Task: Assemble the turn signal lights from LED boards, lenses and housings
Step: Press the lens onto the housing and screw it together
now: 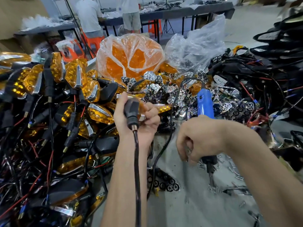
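At centre, above a grey table (pixel 188 202), left hand (pixel 136 118) clenched around an assembled turn signal light (pixel 136 110): black stalk poking out of the fist toward the camera, amber lens tip (pixel 164 107) showing past the knuckles to the right, black cable (pixel 137 169) trailing down along the forearm. Just to the right and lower, right hand (pixel 198 138) wrapped around a blue electric screwdriver (pixel 205 104), blue body rising above the fist, dark nose (pixel 210 163) pointing down at the table; bit blurred, contact with the surface impossible to tell. Hands near each other but apart.

Heaped across the left side, finished amber lights (pixel 77 76) with chrome trim, black stalks and tangled red and black wires. Behind the left hand, a clear plastic bag of orange lenses (pixel 129 56), knotted at the middle. Beside it to the right, a crumpled, mostly transparent bag (pixel 196 46). Between the bags and the hands, a litter of chrome reflectors (pixel 177 94) and dark LED boards. Below the left forearm, on the table, one black multi-socket piece (pixel 164 181) lying flat. Far right, a mound of black wiring harnesses (pixel 246 71) and stacked black housings (pixel 282 35). In the background, two people standing at a long dark table (pixel 180 12), orange stools beneath.
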`<act>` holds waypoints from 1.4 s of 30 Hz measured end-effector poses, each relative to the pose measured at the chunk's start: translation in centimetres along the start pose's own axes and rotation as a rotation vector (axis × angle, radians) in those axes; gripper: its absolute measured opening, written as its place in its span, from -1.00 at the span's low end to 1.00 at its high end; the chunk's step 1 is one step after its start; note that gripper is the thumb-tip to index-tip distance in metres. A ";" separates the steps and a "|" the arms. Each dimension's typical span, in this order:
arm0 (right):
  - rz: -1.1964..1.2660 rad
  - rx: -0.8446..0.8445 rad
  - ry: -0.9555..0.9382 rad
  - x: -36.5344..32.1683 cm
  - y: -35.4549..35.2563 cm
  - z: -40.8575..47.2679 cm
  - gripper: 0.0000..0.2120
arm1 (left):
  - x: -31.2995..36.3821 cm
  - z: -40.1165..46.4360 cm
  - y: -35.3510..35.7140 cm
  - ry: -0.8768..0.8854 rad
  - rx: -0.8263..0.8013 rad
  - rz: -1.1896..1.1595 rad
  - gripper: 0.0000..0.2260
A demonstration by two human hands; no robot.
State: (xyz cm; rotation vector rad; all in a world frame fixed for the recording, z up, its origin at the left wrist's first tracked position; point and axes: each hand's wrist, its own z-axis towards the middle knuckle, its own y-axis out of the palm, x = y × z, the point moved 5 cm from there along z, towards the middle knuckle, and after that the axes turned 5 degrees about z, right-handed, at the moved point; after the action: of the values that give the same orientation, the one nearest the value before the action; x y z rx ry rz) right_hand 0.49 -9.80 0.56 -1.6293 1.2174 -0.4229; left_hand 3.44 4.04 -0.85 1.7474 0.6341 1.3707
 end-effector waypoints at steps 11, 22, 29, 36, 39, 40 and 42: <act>0.273 0.210 -0.158 1.2 -1.0 0.3 -0.87 | -1.3 -0.4 1.0 -0.036 -0.001 0.252 -0.88; 0.955 0.781 -0.287 4.3 -3.7 -1.1 -0.90 | -2.5 -0.2 0.5 -0.192 0.202 0.469 -0.62; 1.003 0.868 -0.283 4.0 -3.5 -0.7 -0.89 | -4.2 -0.1 1.0 -0.222 0.277 0.444 -0.57; 1.174 0.761 -0.306 3.3 -2.0 0.3 -0.90 | -4.8 -0.2 1.7 -0.208 0.283 0.459 -0.54; 1.189 0.761 -0.294 3.5 -2.0 0.4 -0.90 | -4.7 -0.3 1.6 -0.209 0.289 0.459 -0.55; 1.209 0.763 -0.292 3.6 -2.0 0.4 -0.91 | -4.7 -0.3 1.6 -0.214 0.286 0.456 -0.55; 1.259 0.759 -0.294 3.8 -1.9 0.4 -0.93 | -4.7 -0.3 1.6 -0.217 0.275 0.457 -0.53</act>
State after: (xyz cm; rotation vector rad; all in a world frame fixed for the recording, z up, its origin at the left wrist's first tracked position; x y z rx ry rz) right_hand 3.35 -12.91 0.95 -0.1172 1.3611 0.1689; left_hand 1.66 -0.42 -2.03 2.3308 0.3219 1.4086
